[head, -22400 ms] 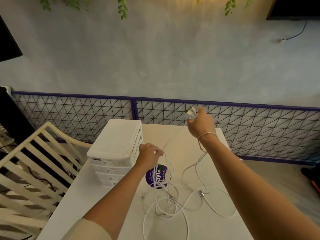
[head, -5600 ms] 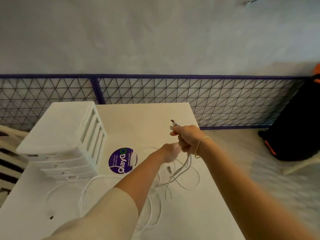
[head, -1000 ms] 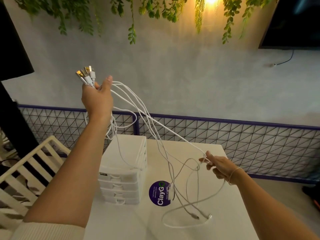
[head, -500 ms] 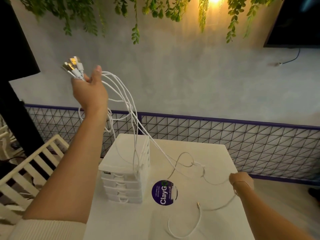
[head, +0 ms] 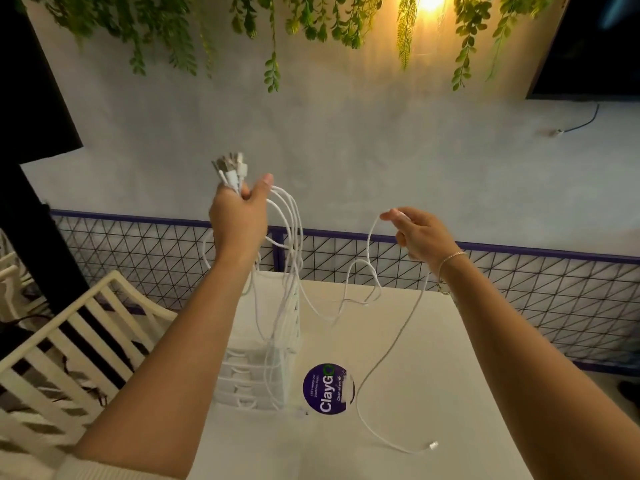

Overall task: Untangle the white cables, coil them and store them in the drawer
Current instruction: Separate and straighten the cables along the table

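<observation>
My left hand (head: 239, 220) is raised above the table and grips a bundle of white cables (head: 291, 271) by their plug ends, which stick up above the fist. The strands hang down in front of the white drawer unit (head: 256, 382). My right hand (head: 419, 233), at about the same height, pinches one white cable (head: 388, 355) between thumb and fingers. That cable loops back toward the bundle and also trails down to the white table (head: 415, 393), its plug lying near the front right.
A round purple sticker (head: 327, 389) sits on the table beside the drawer unit. A white slatted chair (head: 69, 348) stands at the left. A black wire fence (head: 519, 289) runs behind the table. Green leaves hang from above.
My left hand has moved right and lower with the bundle. My right hand rose from table height, lifting one cable strand up and away from the rest.
</observation>
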